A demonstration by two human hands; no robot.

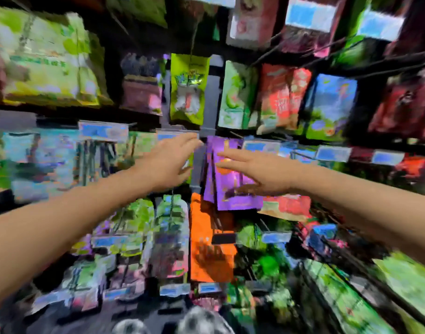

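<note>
Fingers point(230, 156) of the right hand point(262, 172) reach out straight and slightly spread, pointing leftward across the purple packets point(233, 196). The palm covers the packets' upper right part. Blur hides whether the skin actually touches the film, and nothing is curled round them. The purple packets hang as a small overlapping bunch just right of a grey upright post point(210, 97), at the middle of the display. Their lower edges show free below the hand.

The left hand point(168, 162) is on the other side of the post, near the packets but apart from them. Its fingers are extended and held close together. The tips end beside a blue price label point(172, 136) at the post, and contact there cannot be told. It holds nothing.

The purple packets look flat, rectangular and glossy, like thin plastic or foil pouches, with a paler band along the bottom. An orange packet point(206, 249), also flat and smooth, hangs directly below them. A red packet point(288, 206) sits just under the right wrist. Above, on the post's left face, hangs a lime-green packet point(188, 90) with a white patch at its middle. More soft pouches in green, red and blue fill the surrounding pegs, and small blue-and-white tags front the rows. All print is smeared beyond reading.
</note>
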